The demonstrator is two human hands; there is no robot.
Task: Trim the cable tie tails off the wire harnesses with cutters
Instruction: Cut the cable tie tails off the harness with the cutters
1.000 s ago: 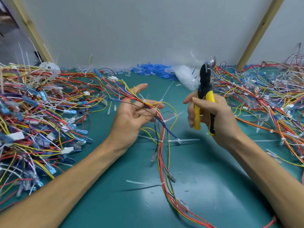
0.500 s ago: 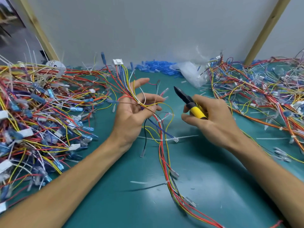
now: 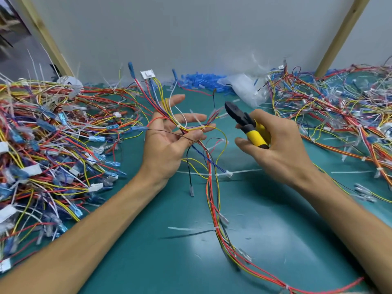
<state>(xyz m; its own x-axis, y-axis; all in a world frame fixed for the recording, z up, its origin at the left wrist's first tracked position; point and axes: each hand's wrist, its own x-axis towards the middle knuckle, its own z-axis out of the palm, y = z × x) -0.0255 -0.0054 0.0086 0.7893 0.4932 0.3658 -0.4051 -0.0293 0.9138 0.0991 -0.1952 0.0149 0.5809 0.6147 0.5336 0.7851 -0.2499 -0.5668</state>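
Note:
A wire harness of red, yellow and blue wires runs from my left hand down across the green table to the lower right. My left palm faces up; its thumb and fingers pinch the bundle near a white cable tie, and a white connector sticks up behind. White tie tails jut sideways from the harness lower down. My right hand grips yellow-handled cutters, jaws pointing up-left toward the held bundle, a short gap away.
A big tangle of harnesses covers the table's left side, another pile the right. Blue terminals and a clear plastic bag lie at the back wall. Cut tie tails are scattered on the green mat.
My right hand swung the cutters from upright to pointing left at the bundle. My left hand lifted the harness, so its connector end now stands higher.

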